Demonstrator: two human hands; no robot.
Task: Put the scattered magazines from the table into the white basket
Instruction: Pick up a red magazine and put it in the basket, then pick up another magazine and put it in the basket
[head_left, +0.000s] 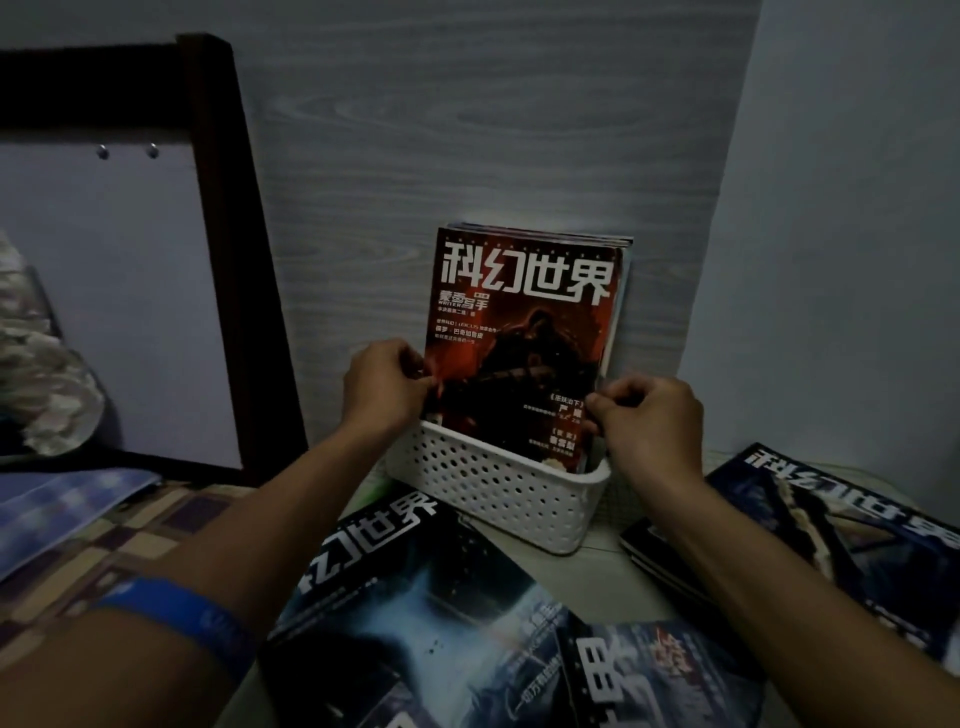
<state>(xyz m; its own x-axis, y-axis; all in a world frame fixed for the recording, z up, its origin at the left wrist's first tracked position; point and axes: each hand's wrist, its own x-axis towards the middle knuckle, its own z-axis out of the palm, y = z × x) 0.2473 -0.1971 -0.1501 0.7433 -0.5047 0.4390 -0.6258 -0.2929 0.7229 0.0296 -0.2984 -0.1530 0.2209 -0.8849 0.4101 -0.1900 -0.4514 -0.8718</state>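
Observation:
A red-covered magazine (524, 332) stands upright in the white perforated basket (498, 493) against the wall, in front of other magazines there. My left hand (382, 387) pinches its left edge. My right hand (649, 418) pinches its lower right edge. A dark blue magazine (415, 613) lies flat on the table in front of the basket. Another (654, 675) lies at the front, and a dark one (857, 545) rests on a small stack at the right.
A dark-framed white board (119, 291) leans at the left with a bundle of pale cloth beside it. A checkered cloth (104, 551) and a blue booklet (62, 509) lie at the lower left. The wall stands close behind the basket.

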